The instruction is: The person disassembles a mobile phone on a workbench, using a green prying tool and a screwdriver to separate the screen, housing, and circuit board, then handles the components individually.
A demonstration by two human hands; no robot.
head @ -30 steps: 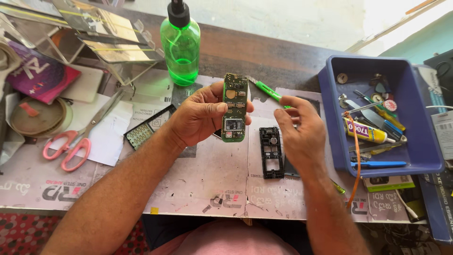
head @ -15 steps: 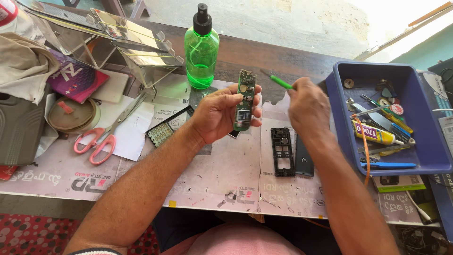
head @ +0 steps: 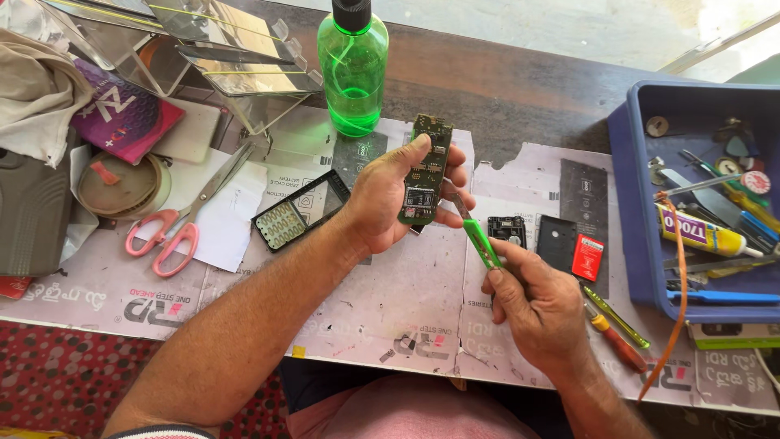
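green circuit board [head: 426, 171] | upright, held | green tool [head: 479, 238] | tip touching board

Your left hand [head: 388, 195] is raised, palm toward you, fingers curled closed in a grip. Your right hand [head: 540, 305] sits lower, just beside it, fingers pinched, thumb extended.
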